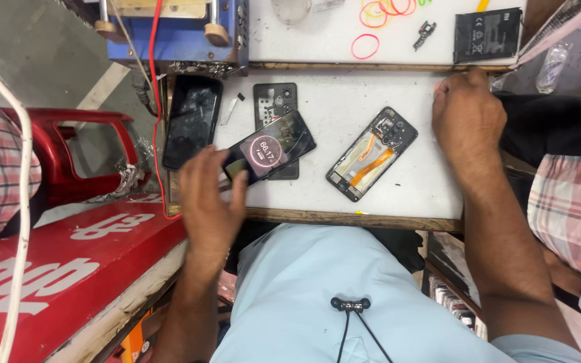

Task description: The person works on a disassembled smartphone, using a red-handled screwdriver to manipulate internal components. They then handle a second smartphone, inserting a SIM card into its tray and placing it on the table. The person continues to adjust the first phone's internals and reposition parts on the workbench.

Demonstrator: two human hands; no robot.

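My left hand [208, 195] touches the near corner of a lit smartphone [270, 146] with a round dial on its screen; it lies tilted on a black phone back cover [276, 102]. My right hand [467, 114] rests with curled fingers at the white table's [337, 94] right edge, holding nothing I can see. Between the hands lies an opened phone frame [371, 153] with orange flex cables showing. A dark phone with a cracked screen [192, 119] lies at the table's left edge.
A raised shelf behind holds a black phone battery [487, 35], coloured rubber bands [366, 46] and a small black part [425, 33]. A blue machine [176, 33] with a red wire stands at back left. A red plastic chair [68, 154] is on the left. Another person's checked sleeve [573, 208] is at right.
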